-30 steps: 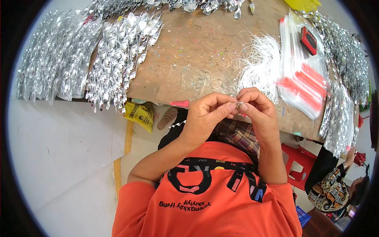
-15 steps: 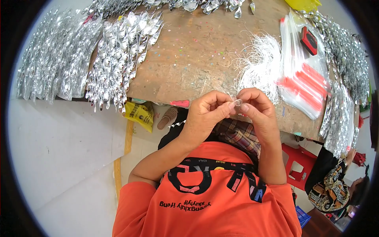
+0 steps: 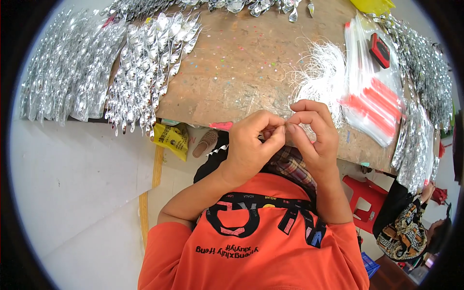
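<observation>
Over the table's near edge, my left hand [image 3: 253, 145] is closed, its thumb and forefinger pinched on a thin white string. My right hand [image 3: 316, 137] meets it fingertip to fingertip; its thumb and forefinger pinch the same string while the other fingers arch away. The string itself is nearly hidden between the fingertips. Beside my left wrist, the end of a silver twisted strip [image 3: 217, 150] sticks out; the rest is behind the hand. A loose bundle of white strings [image 3: 319, 72] lies just beyond my right hand.
Rows of silver spiral strips [image 3: 145, 67] hang over the table's left edge, more [image 3: 420, 63] at the right. Clear plastic bags with red bands [image 3: 372, 106] carry a red-black box [image 3: 379, 50]. Below are a yellow bag [image 3: 171, 140], a red stool [image 3: 363, 203] and another person [image 3: 403, 232].
The small white string loop seen between my fingertips has closed up out of sight. My right hand's fingers have lifted and spread, and both hands stay near the same spot.
</observation>
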Tool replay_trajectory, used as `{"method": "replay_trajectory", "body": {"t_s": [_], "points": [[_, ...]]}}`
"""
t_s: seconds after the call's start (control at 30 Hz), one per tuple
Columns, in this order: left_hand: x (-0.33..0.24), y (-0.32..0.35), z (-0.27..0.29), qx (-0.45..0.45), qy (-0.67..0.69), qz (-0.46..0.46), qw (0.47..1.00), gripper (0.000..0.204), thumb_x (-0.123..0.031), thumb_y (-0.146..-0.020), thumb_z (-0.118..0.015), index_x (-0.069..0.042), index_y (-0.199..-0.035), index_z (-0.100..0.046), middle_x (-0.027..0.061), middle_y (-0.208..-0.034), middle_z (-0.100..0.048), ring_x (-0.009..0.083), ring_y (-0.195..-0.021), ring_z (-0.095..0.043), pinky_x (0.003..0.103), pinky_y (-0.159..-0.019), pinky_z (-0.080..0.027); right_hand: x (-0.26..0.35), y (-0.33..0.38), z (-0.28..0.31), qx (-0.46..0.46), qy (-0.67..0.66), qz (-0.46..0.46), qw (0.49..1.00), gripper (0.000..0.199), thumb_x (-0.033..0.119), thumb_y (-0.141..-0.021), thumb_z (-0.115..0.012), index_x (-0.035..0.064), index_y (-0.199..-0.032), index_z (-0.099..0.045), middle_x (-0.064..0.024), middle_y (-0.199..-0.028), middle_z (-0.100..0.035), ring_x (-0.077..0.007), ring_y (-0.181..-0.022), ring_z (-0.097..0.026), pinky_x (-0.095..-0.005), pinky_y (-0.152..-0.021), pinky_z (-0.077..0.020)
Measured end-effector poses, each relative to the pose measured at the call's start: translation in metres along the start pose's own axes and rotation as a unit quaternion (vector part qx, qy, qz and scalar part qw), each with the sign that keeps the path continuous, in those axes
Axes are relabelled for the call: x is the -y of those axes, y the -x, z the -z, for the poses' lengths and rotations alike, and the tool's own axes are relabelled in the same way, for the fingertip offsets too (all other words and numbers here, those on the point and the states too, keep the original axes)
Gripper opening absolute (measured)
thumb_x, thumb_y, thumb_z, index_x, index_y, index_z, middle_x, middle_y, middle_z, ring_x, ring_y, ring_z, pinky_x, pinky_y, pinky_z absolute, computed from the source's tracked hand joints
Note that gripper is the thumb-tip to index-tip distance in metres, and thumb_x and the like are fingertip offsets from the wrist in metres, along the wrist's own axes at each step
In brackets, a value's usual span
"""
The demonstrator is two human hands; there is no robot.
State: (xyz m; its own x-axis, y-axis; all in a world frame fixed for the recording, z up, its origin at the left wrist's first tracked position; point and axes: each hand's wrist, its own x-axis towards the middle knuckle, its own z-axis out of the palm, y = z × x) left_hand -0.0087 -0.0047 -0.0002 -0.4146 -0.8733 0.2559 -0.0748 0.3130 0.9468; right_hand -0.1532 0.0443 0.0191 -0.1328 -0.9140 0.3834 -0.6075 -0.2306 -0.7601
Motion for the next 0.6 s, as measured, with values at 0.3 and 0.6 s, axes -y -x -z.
{"method": "replay_trajectory", "body": {"t_s": [0.3,0.6], "points": [[0.0,-0.003,0.013,0.119,0.432,0.292,0.845,0.013,-0.013,-0.085,-0.059,-0.002,-0.091,-0.059,0.0032,-0.076,-0.06,0.0071,-0.07,-0.054,0.018,-0.063,-0.042,-0.005,0.006,0.002,-0.004,-0.116,0.012,0.993,0.008,-0.001,-0.077,-0.06,0.0013,-0.085,-0.06,-0.0117,-0.098,-0.055,-0.0185,-0.091,-0.052,-0.0289,-0.081,-0.0403],[-0.003,-0.003,0.016,0.139,0.404,0.24,0.872,0.01,-0.011,-0.084,-0.059,-0.002,-0.089,-0.058,0.0023,-0.076,-0.058,0.0066,-0.069,-0.052,0.019,-0.063,-0.041,-0.01,0.009,0.002,0.005,-0.125,-0.013,0.992,0.013,-0.004,-0.077,-0.058,-0.0001,-0.089,-0.06,-0.0091,-0.089,-0.058,-0.0172,-0.084,-0.054,-0.0272,-0.076,-0.0419]]}}
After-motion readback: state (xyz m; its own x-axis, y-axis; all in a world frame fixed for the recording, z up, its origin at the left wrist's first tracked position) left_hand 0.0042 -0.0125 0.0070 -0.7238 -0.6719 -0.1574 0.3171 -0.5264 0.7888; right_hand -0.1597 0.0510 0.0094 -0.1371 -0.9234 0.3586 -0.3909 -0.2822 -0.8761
